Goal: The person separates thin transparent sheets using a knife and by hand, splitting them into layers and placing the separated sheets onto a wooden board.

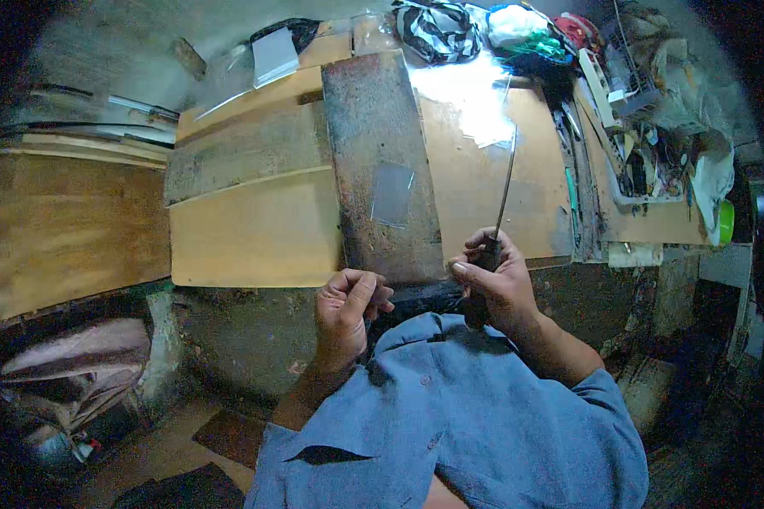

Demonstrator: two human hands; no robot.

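Note:
My right hand (498, 276) is wrapped round the dark handle of a long thin-shafted tool (505, 191). Its slim metal shaft points up and away over the table; whether it is a screwdriver or another tool I cannot tell. My left hand (348, 307) is closed, thumb against curled fingers, by the near end of a dark worn board (382, 110). What the left fingers hold, if anything, is hidden. On that board lies a small clear or grey rectangular sheet (392, 194), ahead of both hands.
Under the board is a yellowish wooden table (259, 233), brightly lit at its back right. Plastic bags (437, 32) stand along the back. At right are a tray of tools (649, 174), a power strip (598, 85) and a green container (726, 222). Another wooden panel (76, 225) is at left.

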